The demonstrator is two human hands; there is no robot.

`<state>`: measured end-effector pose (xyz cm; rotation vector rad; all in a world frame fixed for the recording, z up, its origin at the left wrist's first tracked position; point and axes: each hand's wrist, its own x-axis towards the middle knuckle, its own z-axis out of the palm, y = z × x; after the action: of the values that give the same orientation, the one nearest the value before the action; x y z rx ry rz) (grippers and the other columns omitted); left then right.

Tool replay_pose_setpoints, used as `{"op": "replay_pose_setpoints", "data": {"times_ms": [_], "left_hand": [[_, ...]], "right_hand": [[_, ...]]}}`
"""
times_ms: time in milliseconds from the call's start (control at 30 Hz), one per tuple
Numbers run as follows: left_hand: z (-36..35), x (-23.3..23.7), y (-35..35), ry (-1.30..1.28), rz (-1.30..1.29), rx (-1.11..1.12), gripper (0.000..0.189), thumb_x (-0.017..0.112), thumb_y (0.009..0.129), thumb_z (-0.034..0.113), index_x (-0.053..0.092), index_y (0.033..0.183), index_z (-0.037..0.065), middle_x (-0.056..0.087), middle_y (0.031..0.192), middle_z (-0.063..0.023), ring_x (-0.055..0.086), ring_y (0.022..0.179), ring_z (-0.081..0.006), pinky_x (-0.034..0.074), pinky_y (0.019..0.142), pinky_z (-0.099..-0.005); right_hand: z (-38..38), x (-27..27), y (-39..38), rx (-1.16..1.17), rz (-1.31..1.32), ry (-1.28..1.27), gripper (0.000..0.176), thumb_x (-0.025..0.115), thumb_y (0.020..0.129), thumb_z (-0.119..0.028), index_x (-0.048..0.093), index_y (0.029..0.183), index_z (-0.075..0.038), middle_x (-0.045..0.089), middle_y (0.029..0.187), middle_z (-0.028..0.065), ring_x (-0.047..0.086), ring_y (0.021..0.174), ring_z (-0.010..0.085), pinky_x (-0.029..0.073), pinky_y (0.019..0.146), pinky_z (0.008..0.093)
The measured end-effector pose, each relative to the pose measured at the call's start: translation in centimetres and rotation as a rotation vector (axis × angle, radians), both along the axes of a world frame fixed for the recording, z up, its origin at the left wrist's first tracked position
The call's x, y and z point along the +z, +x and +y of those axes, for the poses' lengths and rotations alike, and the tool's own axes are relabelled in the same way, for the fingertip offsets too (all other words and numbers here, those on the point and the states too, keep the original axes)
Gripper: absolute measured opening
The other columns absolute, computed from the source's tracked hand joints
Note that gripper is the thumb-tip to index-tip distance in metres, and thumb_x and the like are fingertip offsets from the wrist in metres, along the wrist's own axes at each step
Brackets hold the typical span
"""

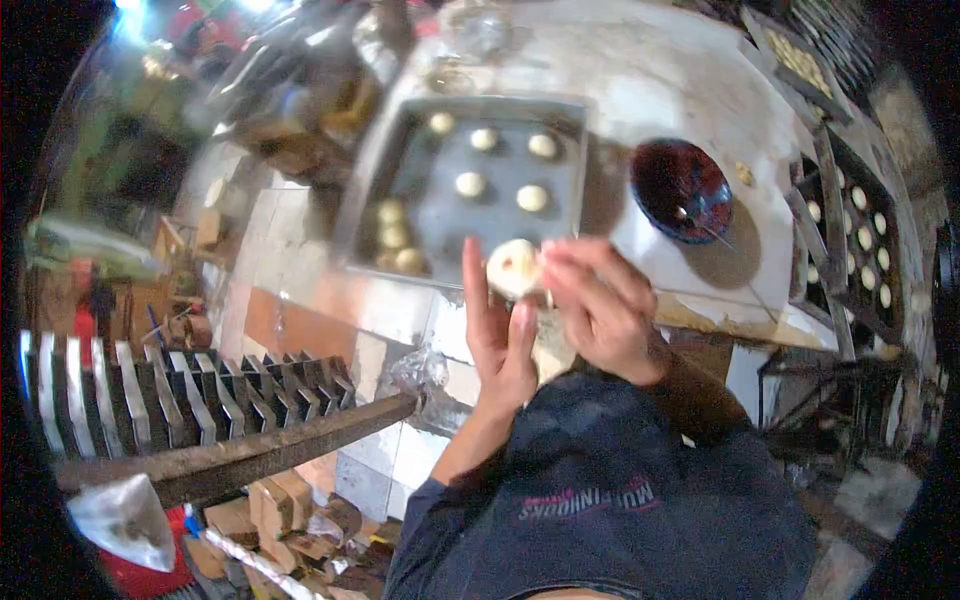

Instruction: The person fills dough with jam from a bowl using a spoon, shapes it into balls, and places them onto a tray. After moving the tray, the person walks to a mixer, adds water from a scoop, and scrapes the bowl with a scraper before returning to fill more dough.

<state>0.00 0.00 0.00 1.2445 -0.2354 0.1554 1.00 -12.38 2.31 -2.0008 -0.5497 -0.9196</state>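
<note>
A pale round piece of dough with a small dark reddish spot at its middle is held up between my two hands. My left hand supports it from the left and below, the index finger pointing up and the thumb beneath. At its right edge, the fingertips of my right hand pinch the dough. Just beyond lies a metal baking tray with several dough balls spaced apart, and a few more bunched at its near left corner. A dark bowl stands to the right, with dark contents and a spoon.
Worktable under tray and bowl. More trays of dough pieces stand at the right, another farther back. At lower left a rack of metal trays stands by a wooden beam, above cardboard pieces.
</note>
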Motion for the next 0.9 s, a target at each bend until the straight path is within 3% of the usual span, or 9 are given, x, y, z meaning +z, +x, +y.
{"op": "replay_pose_setpoints", "data": {"times_ms": [100,233,300,400,500,633,700,800,900], "left_hand": [[6.0,-1.8,-3.7,-0.017,-0.040,-0.041,0.059,0.058,0.091,0.041,0.048,0.127,-0.005,0.052,0.121,-0.0115,0.048,0.114,-0.0212,0.039,0.097,-0.0331],[9.0,-1.9,-4.2,0.264,-0.411,0.219,0.032,0.059,0.091,0.028,0.058,0.109,0.001,0.059,0.114,-0.0206,0.057,0.107,-0.0310,0.045,0.090,-0.0409],[9.5,-2.3,-4.3,0.352,-0.548,0.279,0.024,0.062,0.088,0.014,0.059,0.108,0.001,0.058,0.117,-0.0245,0.063,0.098,-0.0347,0.047,0.087,-0.0392],[9.4,-1.5,-4.5,0.558,-0.638,0.439,0.034,0.066,0.083,0.014,0.058,0.114,0.001,0.058,0.113,-0.0222,0.060,0.096,-0.0328,0.048,0.084,-0.0392],[8.1,0.7,-3.7,0.827,-0.473,0.429,0.049,0.071,0.076,0.010,0.054,0.121,-0.001,0.056,0.105,-0.0176,0.055,0.095,-0.0293,0.046,0.084,-0.0396],[4.2,0.5,-1.0,0.187,-0.336,0.208,0.047,0.066,0.080,0.015,0.051,0.121,-0.002,0.046,0.109,-0.0157,0.045,0.104,-0.0249,0.039,0.090,-0.0356],[3.0,0.7,0.5,-0.285,-0.234,-0.228,0.037,0.053,0.092,0.030,0.055,0.112,-0.001,0.044,0.109,-0.0149,0.043,0.105,-0.0239,0.036,0.092,-0.0356],[0.4,1.1,3.0,-0.067,-0.388,-0.192,0.041,0.041,0.097,0.037,0.057,0.103,0.000,0.042,0.105,-0.0130,0.043,0.106,-0.0258,0.039,0.096,-0.0418],[-2.1,2.1,5.9,0.150,-0.569,-0.169,0.031,0.053,0.094,0.029,0.056,0.105,0.001,0.045,0.105,-0.0131,0.046,0.102,-0.0276,0.044,0.096,-0.0455]], "right_hand": [[3.4,1.7,-2.9,0.203,0.131,-0.008,0.016,0.073,0.076,-0.005,0.066,0.089,0.001,0.063,0.089,0.0103,0.063,0.077,0.0215,0.051,0.067,0.0298],[5.2,2.4,-3.4,0.532,0.996,0.405,0.024,0.077,0.076,-0.012,0.068,0.094,0.001,0.064,0.085,0.0092,0.063,0.070,0.0134,0.051,0.060,0.0279],[5.9,0.9,-3.6,0.555,0.953,0.449,0.028,0.078,0.074,-0.012,0.068,0.096,0.002,0.065,0.087,0.0110,0.065,0.072,0.0158,0.052,0.060,0.0274],[6.9,2.1,-3.3,0.443,0.277,0.073,0.030,0.075,0.070,-0.004,0.066,0.097,0.004,0.066,0.094,0.0139,0.066,0.081,0.0211,0.053,0.068,0.0283],[6.2,3.4,-3.4,0.326,0.275,-0.055,0.028,0.076,0.069,-0.005,0.067,0.094,0.003,0.066,0.094,0.0130,0.066,0.082,0.0273,0.053,0.074,0.0346],[2.2,3.9,-0.3,0.288,0.082,-0.041,0.025,0.079,0.067,-0.007,0.070,0.090,-0.002,0.067,0.089,0.0100,0.065,0.077,0.0252,0.051,0.065,0.0295],[-0.1,4.7,0.7,0.260,0.088,-0.008,0.025,0.081,0.067,-0.007,0.071,0.089,-0.004,0.068,0.086,0.0091,0.064,0.075,0.0182,0.050,0.062,0.0244],[-3.8,5.1,1.7,0.443,0.702,0.246,0.022,0.077,0.073,-0.005,0.070,0.093,-0.003,0.067,0.092,0.0096,0.062,0.078,0.0105,0.049,0.069,0.0228],[-5.6,3.4,2.8,0.479,0.318,0.353,0.022,0.073,0.076,-0.002,0.069,0.097,-0.001,0.066,0.093,0.0106,0.064,0.081,0.0132,0.050,0.071,0.0240]]}}
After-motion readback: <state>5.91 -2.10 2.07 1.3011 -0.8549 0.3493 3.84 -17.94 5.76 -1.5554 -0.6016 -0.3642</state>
